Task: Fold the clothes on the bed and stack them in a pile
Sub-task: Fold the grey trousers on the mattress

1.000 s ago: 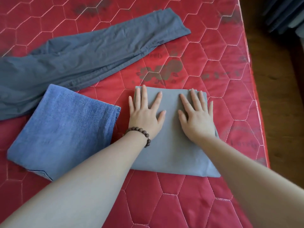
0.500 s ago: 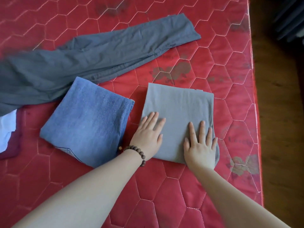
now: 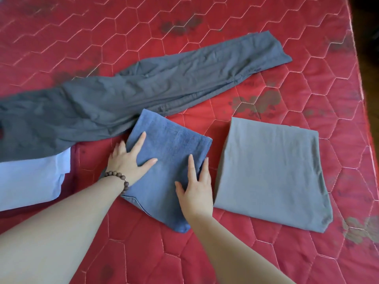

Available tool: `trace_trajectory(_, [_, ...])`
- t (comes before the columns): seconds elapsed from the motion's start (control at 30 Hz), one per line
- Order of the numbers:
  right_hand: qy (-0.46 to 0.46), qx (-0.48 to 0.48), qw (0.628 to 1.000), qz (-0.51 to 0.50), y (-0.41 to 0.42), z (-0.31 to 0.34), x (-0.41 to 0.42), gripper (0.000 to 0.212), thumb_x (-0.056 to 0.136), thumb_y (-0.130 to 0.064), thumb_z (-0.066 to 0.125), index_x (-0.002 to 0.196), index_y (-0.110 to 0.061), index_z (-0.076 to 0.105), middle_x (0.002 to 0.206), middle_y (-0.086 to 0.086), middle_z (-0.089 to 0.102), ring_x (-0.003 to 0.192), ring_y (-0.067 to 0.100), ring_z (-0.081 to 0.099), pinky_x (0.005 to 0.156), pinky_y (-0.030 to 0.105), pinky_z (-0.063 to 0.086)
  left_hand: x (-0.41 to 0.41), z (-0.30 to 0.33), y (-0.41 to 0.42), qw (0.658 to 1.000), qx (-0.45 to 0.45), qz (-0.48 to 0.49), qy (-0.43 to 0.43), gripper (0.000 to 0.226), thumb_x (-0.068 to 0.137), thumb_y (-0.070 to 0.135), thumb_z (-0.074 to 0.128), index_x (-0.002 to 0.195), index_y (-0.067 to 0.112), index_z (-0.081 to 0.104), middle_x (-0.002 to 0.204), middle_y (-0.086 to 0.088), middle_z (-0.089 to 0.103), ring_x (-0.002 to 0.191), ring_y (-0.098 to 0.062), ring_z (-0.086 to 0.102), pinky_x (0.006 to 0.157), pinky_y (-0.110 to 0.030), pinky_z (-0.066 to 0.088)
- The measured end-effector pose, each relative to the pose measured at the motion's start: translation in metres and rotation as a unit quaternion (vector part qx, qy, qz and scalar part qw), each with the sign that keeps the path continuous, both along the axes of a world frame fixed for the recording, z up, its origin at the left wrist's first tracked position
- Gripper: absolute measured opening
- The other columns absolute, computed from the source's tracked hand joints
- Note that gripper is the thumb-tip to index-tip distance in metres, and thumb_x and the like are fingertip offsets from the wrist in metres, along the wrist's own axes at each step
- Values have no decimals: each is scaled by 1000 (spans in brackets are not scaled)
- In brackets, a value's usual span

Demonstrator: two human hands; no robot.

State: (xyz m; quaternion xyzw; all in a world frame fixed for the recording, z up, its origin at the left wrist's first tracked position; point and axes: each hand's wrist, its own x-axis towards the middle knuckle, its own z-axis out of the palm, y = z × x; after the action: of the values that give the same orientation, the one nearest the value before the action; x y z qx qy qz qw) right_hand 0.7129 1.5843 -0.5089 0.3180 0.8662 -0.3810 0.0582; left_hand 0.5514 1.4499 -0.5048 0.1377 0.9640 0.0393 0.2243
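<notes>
A folded blue denim piece (image 3: 170, 152) lies on the red quilted bed (image 3: 256, 33) in the middle. My left hand (image 3: 128, 160), with a bead bracelet on the wrist, rests spread on its left edge, some fingers over the edge on the bed. My right hand (image 3: 196, 185) lies on its right edge, fingers apart. To the right, apart from both hands, sits a folded grey garment (image 3: 272, 173). Behind them, dark grey trousers (image 3: 127, 97) lie unfolded across the bed, touching the denim's far corner.
A white garment (image 3: 30, 179) lies at the left edge, partly under the dark trousers, with a dark red cloth (image 3: 74, 162) beside it. The bed's right edge (image 3: 363, 95) runs along a dark wooden floor (image 3: 369, 21).
Both hands left the folded grey garment and moved left onto the folded denim. The camera view shifted, so more of the bed's left side and the white garment show.
</notes>
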Motion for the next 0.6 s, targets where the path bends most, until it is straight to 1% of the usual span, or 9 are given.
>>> trace_trajectory(0.07, [14, 33, 999, -21, -1, 0, -1, 73, 90, -37, 60, 150, -42, 20, 157, 13, 16, 138, 27, 27, 111, 33, 26, 0, -2, 2, 999, 25, -7, 30, 89, 75, 74, 54, 148, 51, 9, 138, -14, 36, 129, -36, 32, 107, -46, 32])
trace_trajectory(0.13, [18, -6, 999, -47, -2, 0, -2, 72, 89, -36, 62, 146, -51, 21, 149, 7, 23, 131, 23, 34, 105, 32, 33, 0, -2, 3, 997, 58, -2, 52, 89, 70, 71, 62, 146, 51, 20, 124, -11, 43, 119, -34, 40, 100, -46, 38])
trace_trajectory(0.17, [19, -38, 997, -61, -2, 0, -4, 74, 88, -34, 62, 144, -56, 19, 145, 3, 23, 126, 20, 41, 100, 31, 38, -2, -2, 3, 996, 78, 6, 41, 89, 69, 69, 66, 145, 51, 24, 120, -10, 46, 115, -33, 44, 99, -45, 39])
trace_trajectory(0.23, [20, -94, 991, -89, 2, 1, -10, 79, 87, -31, 62, 141, -63, 14, 135, 1, 30, 104, 19, 56, 93, 30, 45, -11, 2, 0, 993, 120, 18, -11, 85, 68, 62, 73, 140, 53, 30, 115, -10, 53, 109, -33, 53, 93, -39, 44])
trace_trajectory(0.3, [24, -149, 983, -108, 10, 4, -16, 82, 88, -26, 61, 140, -64, 10, 122, 2, 43, 88, 17, 56, 90, 28, 44, -20, 8, -4, 987, 151, 4, -56, 77, 69, 52, 77, 135, 51, 36, 119, -2, 60, 108, -29, 58, 91, -33, 44])
trace_trajectory(0.4, [47, -207, 972, -104, 23, 13, -17, 79, 89, -18, 59, 142, -60, 18, 112, -9, 54, 99, 8, 53, 88, 16, 36, -22, 24, -2, 976, 202, -13, -81, 65, 73, 37, 80, 130, 44, 49, 124, 14, 59, 118, -16, 54, 92, -20, 35])
trace_trajectory(0.5, [99, -192, 974, -73, 39, 35, -9, 73, 91, -17, 56, 138, -63, 24, 107, -29, 49, 94, -14, 50, 82, 2, 33, -13, 46, 11, 963, 266, -11, -29, 54, 77, 28, 78, 124, 43, 57, 121, 23, 58, 118, -2, 51, 91, -6, 30])
trace_trajectory(0.57, [133, -166, 975, -67, 59, 53, 0, 72, 91, -16, 55, 136, -64, 26, 109, -31, 51, 88, -13, 52, 78, -3, 34, 1, 65, 29, 948, 319, 3, 5, 53, 77, 25, 78, 123, 44, 58, 116, 31, 55, 113, 9, 48, 89, 5, 25])
trace_trajectory(0.6, [145, -150, 975, -69, 74, 62, 7, 72, 91, -15, 55, 136, -64, 27, 109, -28, 54, 85, -9, 53, 77, -3, 34, 9, 75, 42, 941, 338, 2, 18, 54, 78, 24, 78, 124, 43, 58, 117, 30, 55, 113, 11, 48, 90, 6, 24])
